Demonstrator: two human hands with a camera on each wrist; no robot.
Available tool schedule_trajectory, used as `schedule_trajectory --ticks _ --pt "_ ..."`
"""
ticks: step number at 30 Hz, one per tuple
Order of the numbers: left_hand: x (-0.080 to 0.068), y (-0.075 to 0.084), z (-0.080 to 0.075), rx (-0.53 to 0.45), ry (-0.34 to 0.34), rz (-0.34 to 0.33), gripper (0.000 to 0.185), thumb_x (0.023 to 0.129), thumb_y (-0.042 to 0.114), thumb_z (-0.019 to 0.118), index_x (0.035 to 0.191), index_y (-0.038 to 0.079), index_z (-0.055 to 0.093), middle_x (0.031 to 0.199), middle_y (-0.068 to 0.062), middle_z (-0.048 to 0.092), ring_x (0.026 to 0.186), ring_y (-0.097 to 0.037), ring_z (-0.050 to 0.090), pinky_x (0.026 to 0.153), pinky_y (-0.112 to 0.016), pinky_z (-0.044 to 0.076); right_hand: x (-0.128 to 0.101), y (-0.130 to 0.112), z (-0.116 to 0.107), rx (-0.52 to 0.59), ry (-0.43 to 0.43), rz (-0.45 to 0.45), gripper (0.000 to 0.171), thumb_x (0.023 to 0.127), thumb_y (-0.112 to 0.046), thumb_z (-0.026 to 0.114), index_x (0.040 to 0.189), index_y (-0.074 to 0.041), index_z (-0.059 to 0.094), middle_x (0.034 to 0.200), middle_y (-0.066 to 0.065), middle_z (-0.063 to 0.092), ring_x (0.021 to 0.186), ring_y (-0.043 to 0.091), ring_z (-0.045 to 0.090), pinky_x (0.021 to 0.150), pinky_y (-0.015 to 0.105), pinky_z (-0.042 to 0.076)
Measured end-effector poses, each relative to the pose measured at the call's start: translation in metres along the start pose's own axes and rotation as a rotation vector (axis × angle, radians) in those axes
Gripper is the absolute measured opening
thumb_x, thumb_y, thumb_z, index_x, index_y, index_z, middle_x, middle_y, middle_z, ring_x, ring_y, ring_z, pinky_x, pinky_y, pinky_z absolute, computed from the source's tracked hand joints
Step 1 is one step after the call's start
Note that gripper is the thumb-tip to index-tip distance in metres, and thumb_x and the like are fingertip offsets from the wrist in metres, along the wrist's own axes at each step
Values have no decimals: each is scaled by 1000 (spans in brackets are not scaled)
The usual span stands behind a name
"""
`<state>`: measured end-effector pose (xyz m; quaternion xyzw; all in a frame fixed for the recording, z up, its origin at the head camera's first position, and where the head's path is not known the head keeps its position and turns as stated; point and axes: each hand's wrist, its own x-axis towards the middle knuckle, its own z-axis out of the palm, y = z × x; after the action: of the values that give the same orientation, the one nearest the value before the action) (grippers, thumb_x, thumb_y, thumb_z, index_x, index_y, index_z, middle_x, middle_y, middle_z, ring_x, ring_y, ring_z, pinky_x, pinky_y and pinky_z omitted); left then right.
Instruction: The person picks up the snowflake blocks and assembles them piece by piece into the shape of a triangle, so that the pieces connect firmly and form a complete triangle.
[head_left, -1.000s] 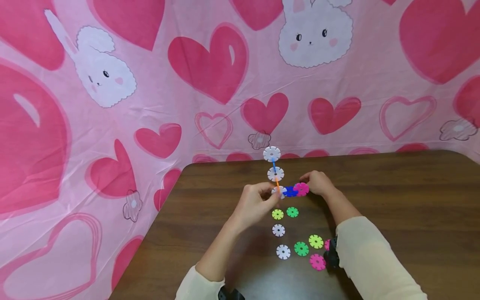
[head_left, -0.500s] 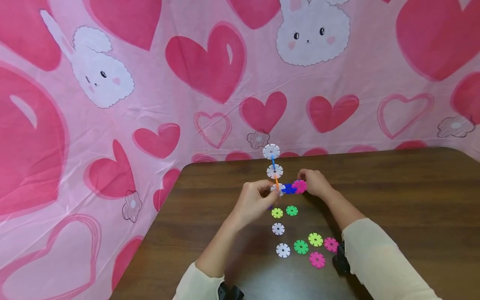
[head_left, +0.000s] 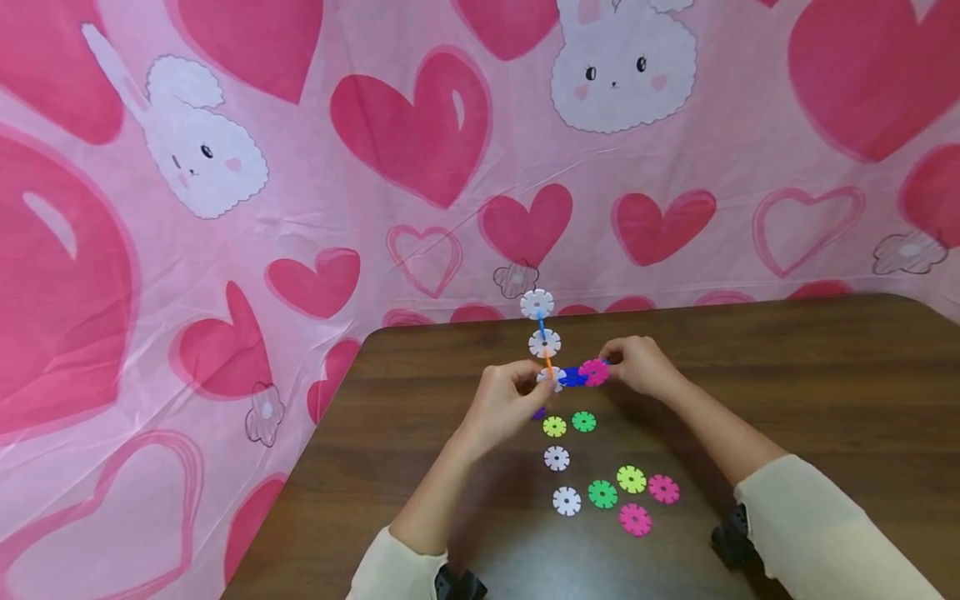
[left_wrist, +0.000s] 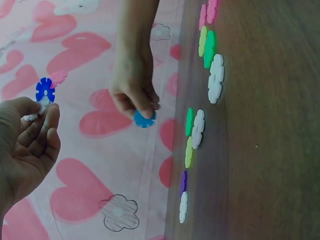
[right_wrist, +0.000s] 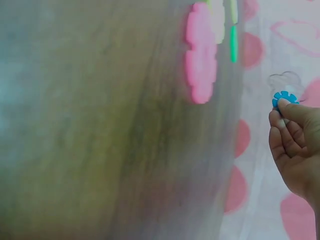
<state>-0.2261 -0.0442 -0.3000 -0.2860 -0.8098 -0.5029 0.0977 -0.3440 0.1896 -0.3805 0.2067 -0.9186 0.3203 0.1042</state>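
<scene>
My left hand [head_left: 501,408] pinches a white notched disc [head_left: 553,379] at the corner of a linked chain of plastic discs. Upward from it run an orange disc [head_left: 548,364] seen edge-on, a white disc [head_left: 544,343], a light blue one [head_left: 542,325] edge-on and a white top disc [head_left: 537,304]. To the right, a dark blue disc [head_left: 573,377] joins a pink disc [head_left: 594,372]. Between thumb and fingers my right hand [head_left: 641,367] holds a separate blue disc [right_wrist: 285,97], close to the pink one. In the left wrist view this blue disc [left_wrist: 144,120] appears apart from the chain.
Loose discs lie on the wooden table [head_left: 825,400] below the hands: green [head_left: 584,422], yellow [head_left: 555,427], white [head_left: 567,501], pink [head_left: 635,520] and several others. A purple disc [head_left: 539,413] is partly hidden by the left hand. A pink heart-patterned cloth [head_left: 315,167] hangs behind.
My right forearm has swung outward to the right, uncovering a pink disc on the table. The right hand has turned beside the chain's pink end. The chain has shifted slightly left.
</scene>
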Motion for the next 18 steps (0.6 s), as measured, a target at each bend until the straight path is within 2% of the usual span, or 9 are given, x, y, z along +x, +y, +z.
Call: schedule_trajectory --ticks 8,11,15,18 --pt "-1 0 -1 20 2 0 9 87 -4 60 82 -10 66 66 -20 64 56 -7 52 51 -16 41 -20 -31 -24 163 53 5 7 81 -6 73 86 -2 70 76 3 67 70 18 54 60 28 46" --pt "1 -15 1 18 1 -8 9 87 -3 61 83 -8 67 66 -20 64 56 -11 53 51 -16 39 -28 -39 -34 187 70 -3 9 81 -8 74 86 -3 70 74 2 66 68 17 53 57 26 45" --pt "4 -38 6 -2 8 -4 9 88 1 63 85 -6 68 67 -20 65 58 -24 60 49 -16 39 -38 -47 -44 226 80 1 12 81 -13 75 87 -3 70 74 2 64 67 16 54 56 24 46" --pt "3 -44 6 -17 17 1 9 88 3 63 85 -4 69 67 -17 66 60 -27 63 48 -17 40 -45 -53 -49 270 83 8 16 82 -15 75 90 -2 70 75 4 65 67 16 56 57 24 48"
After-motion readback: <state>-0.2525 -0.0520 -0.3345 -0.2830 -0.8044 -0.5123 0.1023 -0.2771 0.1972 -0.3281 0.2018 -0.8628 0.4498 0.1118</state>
